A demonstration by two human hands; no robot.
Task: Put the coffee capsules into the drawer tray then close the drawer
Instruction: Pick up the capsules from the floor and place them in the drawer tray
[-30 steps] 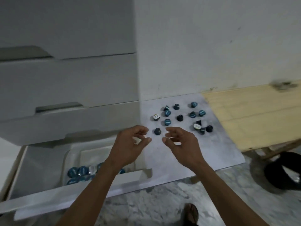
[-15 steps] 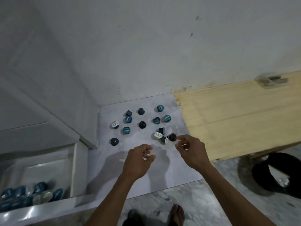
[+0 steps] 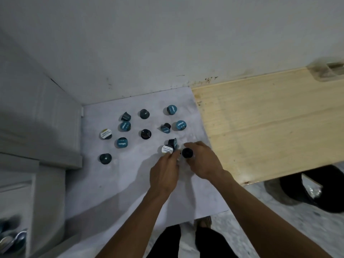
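The pale worktop point(image 3: 111, 183) has many coffee capsules lying loose. Your right hand point(image 3: 202, 162) fingers pinch the black capsule point(image 3: 187, 152). Your left hand point(image 3: 164, 173) fingers curl at the white-lid capsule point(image 3: 167, 149); hold it firmly. Lift both straight up, then go left to the drawer tray point(image 3: 13, 237).

Head view, steeply downward, close over white countertop point(image 3: 115, 183)

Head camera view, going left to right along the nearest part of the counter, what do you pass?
Drawer tray → lone dark capsule → white-lidded capsule → left hand → black capsule → right hand → wooden board.
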